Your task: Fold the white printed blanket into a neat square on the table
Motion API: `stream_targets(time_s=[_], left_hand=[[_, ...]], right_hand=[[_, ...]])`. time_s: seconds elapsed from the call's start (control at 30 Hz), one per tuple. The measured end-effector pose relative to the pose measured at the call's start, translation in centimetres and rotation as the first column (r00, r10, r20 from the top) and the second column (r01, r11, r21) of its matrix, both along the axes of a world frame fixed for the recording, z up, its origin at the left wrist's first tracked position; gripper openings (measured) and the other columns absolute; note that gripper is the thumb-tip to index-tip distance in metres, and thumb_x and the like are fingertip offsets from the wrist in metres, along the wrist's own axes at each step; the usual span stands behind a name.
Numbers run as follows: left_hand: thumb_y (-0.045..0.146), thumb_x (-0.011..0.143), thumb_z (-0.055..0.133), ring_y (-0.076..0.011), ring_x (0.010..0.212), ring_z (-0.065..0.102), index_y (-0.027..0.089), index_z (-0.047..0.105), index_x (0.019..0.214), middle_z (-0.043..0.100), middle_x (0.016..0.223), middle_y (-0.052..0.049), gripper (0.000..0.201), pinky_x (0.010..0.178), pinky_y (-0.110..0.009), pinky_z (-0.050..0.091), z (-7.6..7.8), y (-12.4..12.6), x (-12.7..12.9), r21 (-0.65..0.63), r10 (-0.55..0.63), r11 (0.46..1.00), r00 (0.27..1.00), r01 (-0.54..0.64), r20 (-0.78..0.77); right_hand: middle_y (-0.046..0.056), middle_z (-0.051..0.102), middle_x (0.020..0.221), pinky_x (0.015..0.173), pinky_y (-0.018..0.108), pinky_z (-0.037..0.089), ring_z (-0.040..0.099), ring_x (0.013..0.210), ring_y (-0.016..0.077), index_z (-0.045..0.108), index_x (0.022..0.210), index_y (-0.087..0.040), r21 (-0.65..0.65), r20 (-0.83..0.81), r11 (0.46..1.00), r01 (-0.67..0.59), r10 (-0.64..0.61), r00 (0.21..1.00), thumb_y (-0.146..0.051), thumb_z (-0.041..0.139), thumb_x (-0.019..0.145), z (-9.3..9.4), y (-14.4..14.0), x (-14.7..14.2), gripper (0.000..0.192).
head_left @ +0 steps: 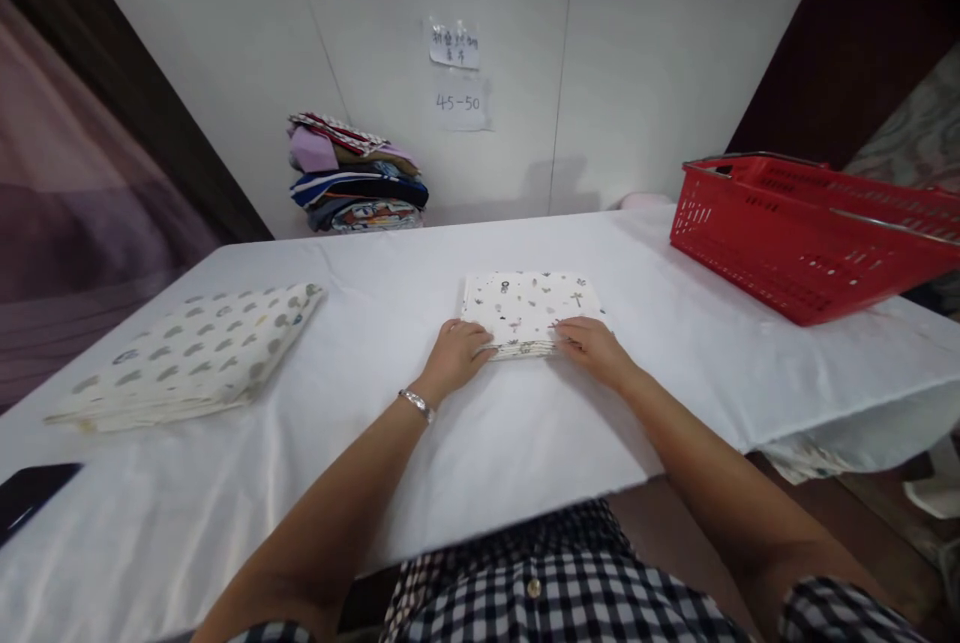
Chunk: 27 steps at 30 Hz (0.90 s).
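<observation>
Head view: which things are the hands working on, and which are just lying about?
In hand:
- small folded printed cloth, left hand and right hand resting on its near edge

Lying about:
- folded spotted cloth
- red basket
- stack of clothes
- dark phone
- paper notes
</observation>
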State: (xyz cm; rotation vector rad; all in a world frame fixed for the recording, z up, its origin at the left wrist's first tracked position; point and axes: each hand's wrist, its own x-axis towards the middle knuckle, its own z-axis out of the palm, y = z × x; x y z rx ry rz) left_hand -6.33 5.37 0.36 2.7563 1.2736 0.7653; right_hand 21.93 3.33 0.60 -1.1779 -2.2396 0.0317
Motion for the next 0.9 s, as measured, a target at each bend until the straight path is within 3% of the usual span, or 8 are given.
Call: stream_targets(time_s=[0.27, 0.57, 0.9], left_hand=[[0.035, 0.089, 0.051, -0.019, 0.097, 0.058, 0.023, 0.067, 0.098, 0.067, 0.102, -0.005, 0.022, 0.094, -0.041, 0.038, -0.6, -0.4, -0.1, -0.035, 0.045, 0.998, 0.996, -0.042, 0.075], [0.032, 0.094, 0.04, -0.0166, 0.09, 0.057, 0.022, 0.066, 0.087, 0.067, 0.094, -0.003, 0.029, 0.093, -0.037, 0.037, 0.1, -0.7, 0.4, -0.071, 0.048, 0.997, 0.996, -0.042, 0.078], [0.035, 0.09, 0.047, -0.0183, 0.092, 0.057, 0.023, 0.066, 0.096, 0.067, 0.096, -0.004, 0.023, 0.094, -0.04, 0.038, -0.4, -0.6, 0.4, -0.066, 0.037, 0.997, 0.992, -0.029, 0.119]], right_hand=[[0.007, 0.066, 0.107, 0.087, 0.042, 0.046, 0.058, 0.101, 0.0238, 0.067, 0.103, -0.024, 0.016, -0.038, 1.0, -0.023, 0.024, 0.999, -0.027, 0.05, 0.088, -1.7, -0.3, -1.0, 0.023], [0.008, 0.066, 0.106, 0.087, 0.041, 0.045, 0.057, 0.099, 0.0232, 0.067, 0.104, -0.021, -0.011, -0.051, 1.0, 0.004, -0.005, 0.999, -0.027, 0.047, 0.09, -1.8, -0.3, -1.0, 0.025], [0.009, 0.064, 0.105, 0.085, 0.042, 0.043, 0.055, 0.099, 0.0243, 0.066, 0.105, -0.022, -0.014, -0.05, 0.999, 0.031, -0.032, 0.998, -0.027, 0.049, 0.089, -1.9, -0.4, -1.5, 0.024]])
